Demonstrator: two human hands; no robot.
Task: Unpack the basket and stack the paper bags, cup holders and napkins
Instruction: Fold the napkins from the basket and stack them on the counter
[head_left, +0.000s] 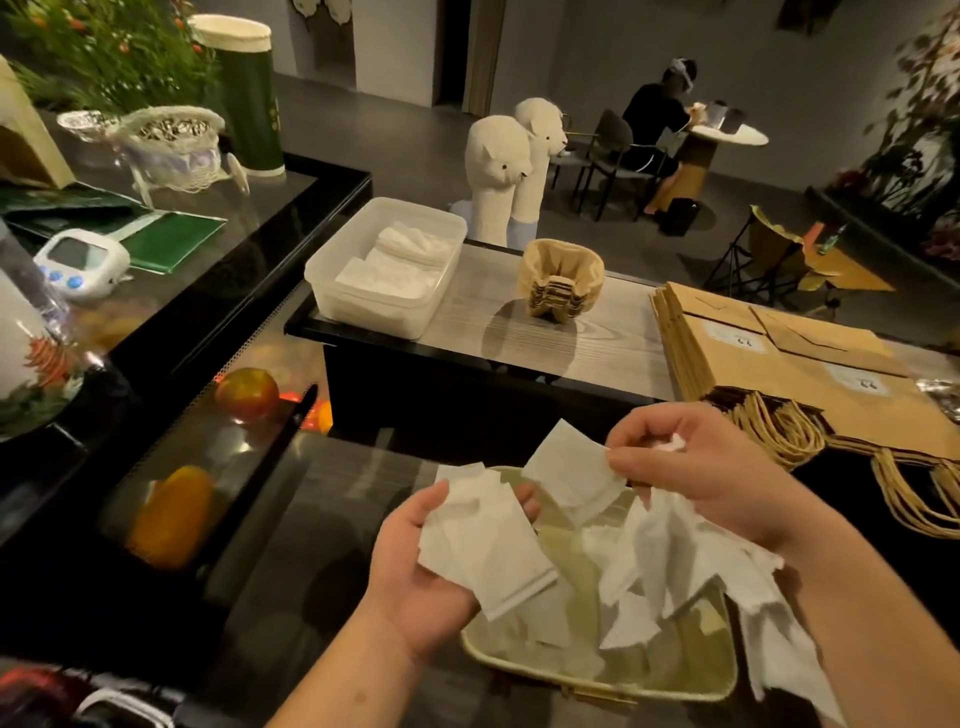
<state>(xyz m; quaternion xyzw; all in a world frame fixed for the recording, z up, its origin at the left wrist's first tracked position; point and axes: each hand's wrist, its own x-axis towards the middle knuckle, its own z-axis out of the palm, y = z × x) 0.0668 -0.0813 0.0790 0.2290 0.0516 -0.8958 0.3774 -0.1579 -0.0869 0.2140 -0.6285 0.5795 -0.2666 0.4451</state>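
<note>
A pale basket (597, 678) sits at the near edge with loose white napkins (654, 577) in it. My left hand (415, 577) lies palm up over the basket's left side, holding a small pile of flat napkins (488, 540) under its thumb. My right hand (696, 478) hovers above the basket and pinches a single napkin (571, 473) by its edge, with a crumpled bit of white paper inside the curled fingers. Further back stand a clear plastic tub (332, 296) with stacked napkins, a stack of brown cup holders (561, 283), and flat paper bags (800, 369) at right.
A black raised counter on the left carries a white timer (78, 262), green folders (156, 239) and a tall green canister (249, 93). Fruit lies under a glass case (208, 441). Two white animal figures (498, 171) stand behind the wooden counter. A person sits at a far table.
</note>
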